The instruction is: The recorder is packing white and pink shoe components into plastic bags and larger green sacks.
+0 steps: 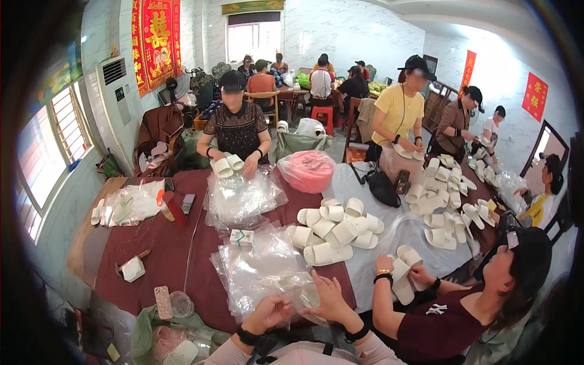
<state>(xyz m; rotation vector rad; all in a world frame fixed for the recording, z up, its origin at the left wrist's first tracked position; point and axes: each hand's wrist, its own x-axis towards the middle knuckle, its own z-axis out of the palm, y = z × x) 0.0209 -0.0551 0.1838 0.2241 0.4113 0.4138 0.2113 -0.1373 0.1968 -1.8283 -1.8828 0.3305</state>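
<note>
At the table's near edge my left hand (271, 312) is closed, its fingertips pinching what looks like the edge of a clear plastic bag (291, 289). My right hand (332, 298) is beside it, fingers apart and thumb stretched out, close to the same plastic. Just beyond both hands a stack of clear plastic bags (252, 267) lies on the dark red cloth, with a small white and green box (241, 237) on its far part. To the right of the stack rises a heap of cream slide sandals (331, 234).
A co-worker at right handles a pair of slides (404, 274); another across the table holds slides over more bags (243, 198). A pink plastic roll (306, 171), phone (163, 302), clear round container (180, 303) and red bottle (175, 210) stand around. A green sack (146, 334) sits lower left.
</note>
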